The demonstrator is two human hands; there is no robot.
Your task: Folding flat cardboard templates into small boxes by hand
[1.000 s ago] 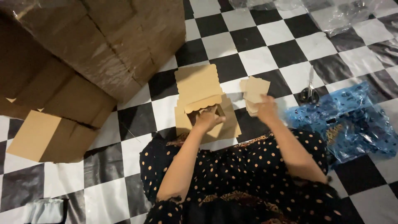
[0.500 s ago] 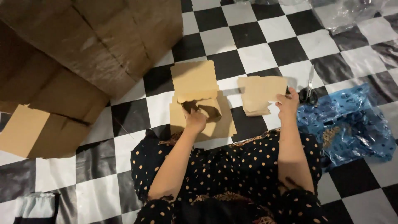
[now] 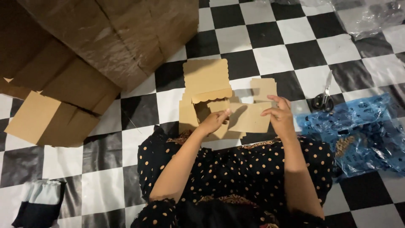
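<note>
My left hand (image 3: 216, 121) and my right hand (image 3: 279, 115) hold a flat brown cardboard piece (image 3: 250, 117) between them, left hand at its left edge, right hand at its right edge. Just behind it lies a small brown cardboard box (image 3: 205, 93) with a scalloped flap, on the checkered floor. Another flat brown piece (image 3: 263, 88) lies just beyond the held one. My lap in a dark dotted dress (image 3: 236, 169) is below the hands.
Large cardboard boxes (image 3: 93, 46) fill the upper left. Scissors (image 3: 324, 98) lie on the floor to the right, beside a blue plastic bag (image 3: 358, 131). Clear plastic wrap (image 3: 371, 17) is at the top right. A dark and pale cloth (image 3: 40, 202) lies at the bottom left.
My right hand brought the flat cardboard piece leftward, in toward the box, and my left hand moved from the box to take its left edge.
</note>
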